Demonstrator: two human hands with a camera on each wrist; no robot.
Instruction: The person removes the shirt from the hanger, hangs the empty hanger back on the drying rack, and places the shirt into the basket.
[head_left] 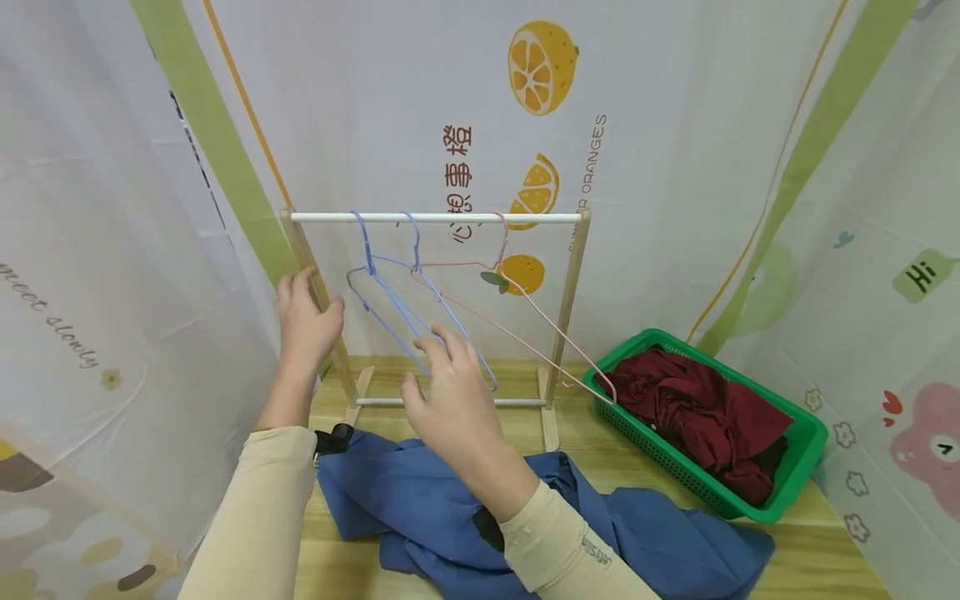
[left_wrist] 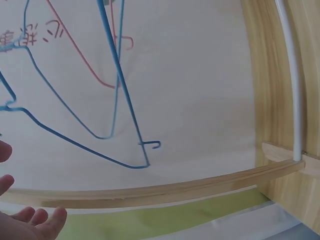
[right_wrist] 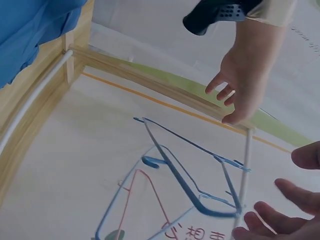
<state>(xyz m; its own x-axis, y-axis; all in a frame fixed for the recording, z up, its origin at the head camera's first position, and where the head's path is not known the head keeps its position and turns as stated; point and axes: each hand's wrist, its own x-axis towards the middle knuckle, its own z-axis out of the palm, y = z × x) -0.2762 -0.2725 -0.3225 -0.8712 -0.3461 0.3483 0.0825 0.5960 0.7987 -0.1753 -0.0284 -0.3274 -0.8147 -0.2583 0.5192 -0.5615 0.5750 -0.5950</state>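
Two blue hangers and a pink hanger hang from the white top rod of a small wooden rack. My left hand is beside the rack's left post, fingers loosely bent and holding nothing. In front of the blue hangers is my right hand, its fingers spread and slightly curved. The right wrist view shows these fingers apart from the blue hangers. Below both hands a blue garment lies crumpled on the wooden table, partly hidden by the right forearm.
A green basket stands to the right of the rack, with a dark red garment heaped in it. The pink hanger's lower corner reaches over the basket's near left edge. Printed white curtains surround the table.
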